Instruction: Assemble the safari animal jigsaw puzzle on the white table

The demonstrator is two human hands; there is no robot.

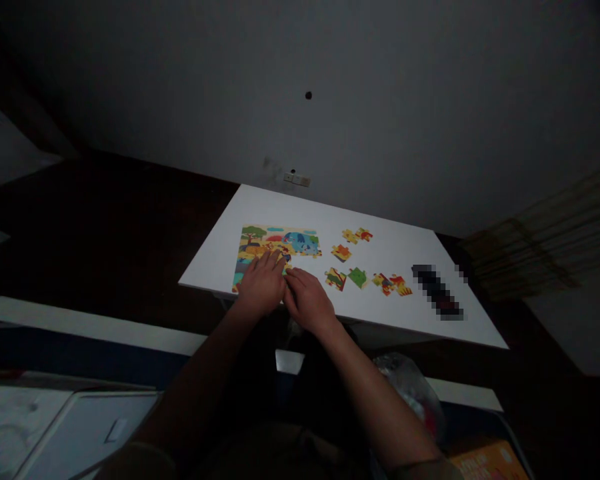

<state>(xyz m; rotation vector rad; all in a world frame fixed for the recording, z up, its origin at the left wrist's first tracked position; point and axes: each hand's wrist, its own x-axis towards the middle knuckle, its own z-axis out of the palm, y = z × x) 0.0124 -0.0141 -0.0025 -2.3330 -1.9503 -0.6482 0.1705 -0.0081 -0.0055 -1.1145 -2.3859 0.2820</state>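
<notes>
A partly joined jigsaw puzzle [300,241] with a tree, blue elephants and other animals lies at the left of the white table. My left hand [263,283] rests flat over its lower middle, fingers stretched out, covering part of the picture. Close beside it, my right hand [311,301] has its fingers together and bent at the puzzle's lower right edge. A green and yellow bit of puzzle piece [287,270] shows at those fingertips; the rest is hidden. Loose pieces lie to the right, among them a green piece [359,277] and an orange piece [341,252].
The white table [390,230] stands near a grey wall with a socket [297,179]. A dark pixelated object [437,292] lies at its right. More loose puzzle pieces [393,284] sit before it. Below right are a clear plastic bag [410,383] and an orange box [490,461].
</notes>
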